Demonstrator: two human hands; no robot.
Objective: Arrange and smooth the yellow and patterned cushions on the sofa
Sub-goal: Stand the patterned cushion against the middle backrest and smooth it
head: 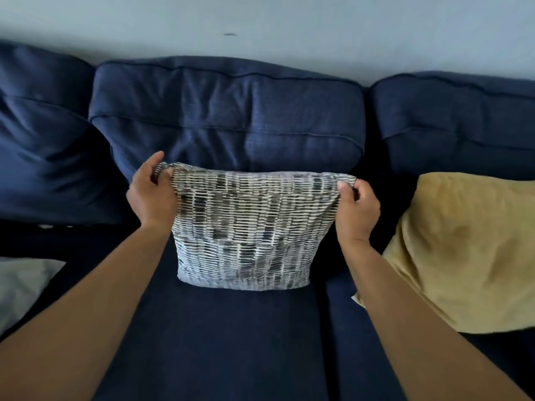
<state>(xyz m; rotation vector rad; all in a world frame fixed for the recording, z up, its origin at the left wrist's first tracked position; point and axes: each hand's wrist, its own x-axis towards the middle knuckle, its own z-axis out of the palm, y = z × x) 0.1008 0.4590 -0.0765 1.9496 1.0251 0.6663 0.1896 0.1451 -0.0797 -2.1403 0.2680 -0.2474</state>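
Observation:
A grey, black and white patterned cushion [249,227] stands upright on the middle seat of the dark blue sofa [231,342], leaning against the middle back cushion. My left hand [150,195] pinches its top left corner. My right hand [357,209] pinches its top right corner, and the top edge is stretched between them. A yellow cushion [463,253] leans on the right seat, just right of my right arm, apart from the patterned one.
Three blue back cushions [225,111] line the sofa under a pale wall [260,21]. A light grey cushion or cloth [20,287] lies at the left edge on the seat.

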